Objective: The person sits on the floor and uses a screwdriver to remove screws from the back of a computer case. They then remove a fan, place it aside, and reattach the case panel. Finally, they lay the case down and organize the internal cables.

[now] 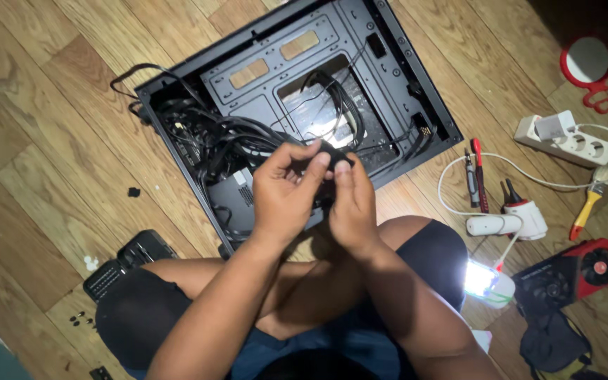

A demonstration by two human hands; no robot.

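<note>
Centrally, just above mid-frame, a small black part (333, 157) with cables trailing from it sits pinched between both hands over the lower edge of the open black computer case (416, 84) lying flat on the wood floor (29, 134). Left hand (284, 188) has its grip closed on the part's left side, fingers curled over; right hand (352, 204) is closed on the right side, thumb on top. The part's long axis cannot be judged; the hands cover it, both equally near.
</note>
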